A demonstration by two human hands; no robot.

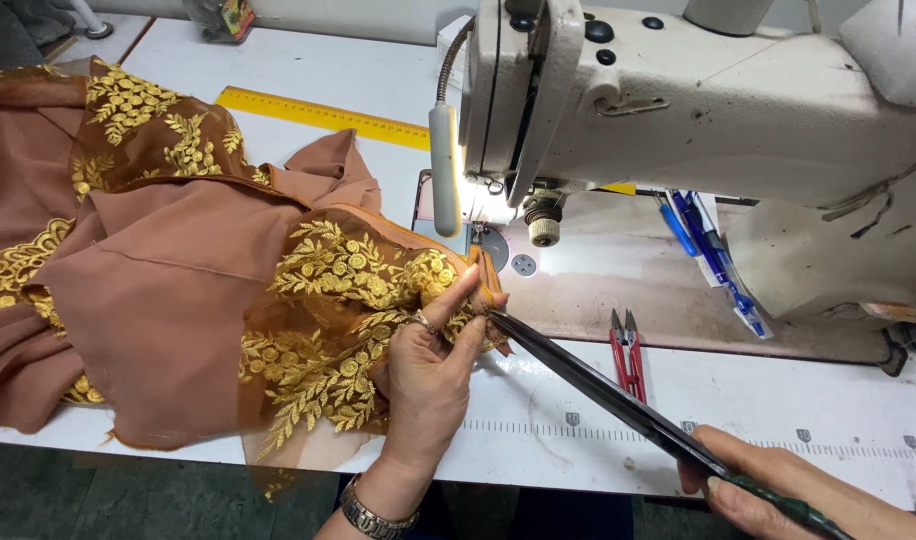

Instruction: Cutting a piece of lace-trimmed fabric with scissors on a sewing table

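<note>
The left hand, a ring on one finger and a metal watch at the wrist, pinched the edge of the brown sheer fabric with gold leaf embroidery between thumb and fingertips, holding a small fold up at the centre of the frame, just below the needle area of the cream industrial sewing machine. The right hand, at the lower right, was closed around the green handles of the long dark-bladed shears, whose tips met the pinched fold. The shears' long axis ran diagonally, handles at the lower right, points aimed up and left towards the left fingertips. To my eye the snip wanted the fabric kept taut, the cut kept small and close to the seam, and the blade tips clear of the thumb and the embroidery. The rest of the cloth lay heaped across the left half of the white table. A yellow ruler lay at the upper left, red thread snips right of centre, and blue pens beneath the machine arm.
</note>
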